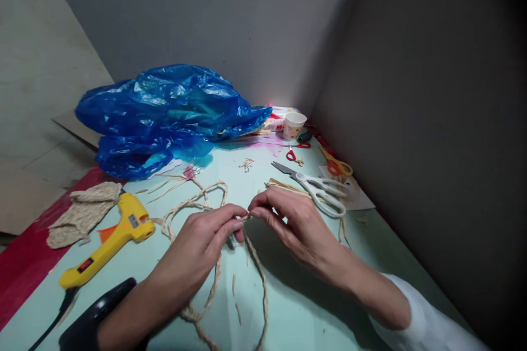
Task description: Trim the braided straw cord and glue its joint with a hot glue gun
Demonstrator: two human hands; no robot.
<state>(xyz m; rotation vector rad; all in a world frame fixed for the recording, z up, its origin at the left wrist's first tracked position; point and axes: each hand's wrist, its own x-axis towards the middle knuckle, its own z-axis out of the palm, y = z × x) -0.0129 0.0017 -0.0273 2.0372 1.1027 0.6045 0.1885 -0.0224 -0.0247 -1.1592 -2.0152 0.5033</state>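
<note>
A braided straw rope loops over the pale green table. My left hand pinches the rope at its middle, fingers closed on it. My right hand meets it from the right, thumb and fingers pinched on the same spot of rope. The far end of the braid runs back to a pink binder clip. Loose straw strands lie just behind my right hand.
A yellow glue gun lies left of my hands beside a woven straw piece. White scissors, orange scissors, small red scissors and a paper cup sit at the back right. A blue plastic bag fills the back.
</note>
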